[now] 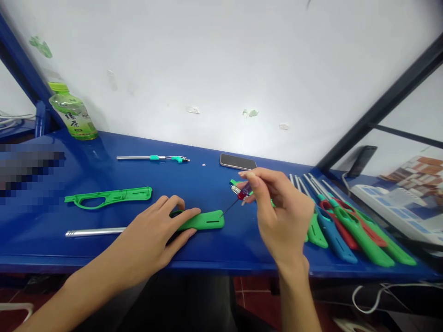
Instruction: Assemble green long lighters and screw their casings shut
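My left hand (161,230) is closed around a green long-nosed lighter (207,220) lying flat near the desk's front edge. Its silver tube (95,231) points left from under my wrist. In my right hand (284,207) is a small screwdriver (245,190) with a purple and red handle, held in a pinch. The thin shaft slants down left, its tip at the lighter's right end; whether it touches a screw is too small to tell. Partly hidden behind my right fingers are a green piece (233,181) and a small metallic part (236,189).
A green half-shell (114,198) lies left on the blue desk (194,184). Behind it rests a metal tube with teal parts (154,158). A phone (238,162) lies by the wall. Several lighters (363,235) are piled at right; a green bottle (73,113) stands back left.
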### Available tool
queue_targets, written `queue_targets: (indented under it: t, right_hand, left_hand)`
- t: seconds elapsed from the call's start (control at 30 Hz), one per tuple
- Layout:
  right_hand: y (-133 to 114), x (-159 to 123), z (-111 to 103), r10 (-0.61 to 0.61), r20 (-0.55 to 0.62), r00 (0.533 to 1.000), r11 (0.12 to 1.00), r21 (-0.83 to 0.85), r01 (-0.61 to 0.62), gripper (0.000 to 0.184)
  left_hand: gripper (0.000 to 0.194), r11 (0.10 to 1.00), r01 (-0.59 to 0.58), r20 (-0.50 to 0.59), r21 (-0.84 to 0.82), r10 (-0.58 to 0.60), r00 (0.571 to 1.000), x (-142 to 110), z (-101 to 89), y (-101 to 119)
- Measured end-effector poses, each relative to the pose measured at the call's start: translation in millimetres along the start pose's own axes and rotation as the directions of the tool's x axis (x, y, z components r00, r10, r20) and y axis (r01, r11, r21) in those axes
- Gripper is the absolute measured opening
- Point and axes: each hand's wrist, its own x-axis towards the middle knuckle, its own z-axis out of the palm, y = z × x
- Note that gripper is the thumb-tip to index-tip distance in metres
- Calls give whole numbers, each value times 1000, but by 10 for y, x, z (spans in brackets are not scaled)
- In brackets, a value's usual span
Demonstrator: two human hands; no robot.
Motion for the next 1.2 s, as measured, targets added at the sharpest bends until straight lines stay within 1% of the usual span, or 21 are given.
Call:
queue_targets:
  t: [0.23, 0.43, 0.67, 0.83, 0.97, 1.03, 1.13, 1.2]
  right_hand:
    - [25, -5, 13, 18, 16, 1000, 1000, 14, -18, 13]
    - [29, -10, 29, 2, -12, 1000, 1000, 16, -2, 14]
    - [42, -3, 28, -17, 21, 1000, 1000, -10, 18, 16]
    - [4, -7, 26, -41, 41, 998, 999, 16, 40, 16]
    - [-54, -8, 54, -76, 94, 993, 996, 45, 72, 14]
    - [-78, -6, 64, -68, 137, 988, 994, 96, 56, 12]
    - [-109, -1, 50, -13, 215, 976, 980, 197, -30, 13]
    - [-133, 1, 27, 28, 300, 953, 955, 272, -114, 15]
  left_hand:
    - [43, 1000, 1, -2, 9, -1, 1000, -18, 2, -4]
    - [43, 1000, -3, -6, 10, 3, 1000, -10, -1, -2]
    - [44, 1000, 0, -2, 9, 0, 1000, 0, -1, 2]
    - [43, 1000, -1, -10, 11, 1, 1000, -13, -8, 6]
    - [43, 1000, -15, -17, 23, 15, 1000, -12, 2, -3]
    - [43, 999, -22, -16, 25, 22, 1000, -12, 3, -7]
    - [44, 999, -24, -15, 28, 24, 1000, -8, -7, -4]
    - [44, 1000, -22, -10, 22, 22, 1000, -4, -20, 4]
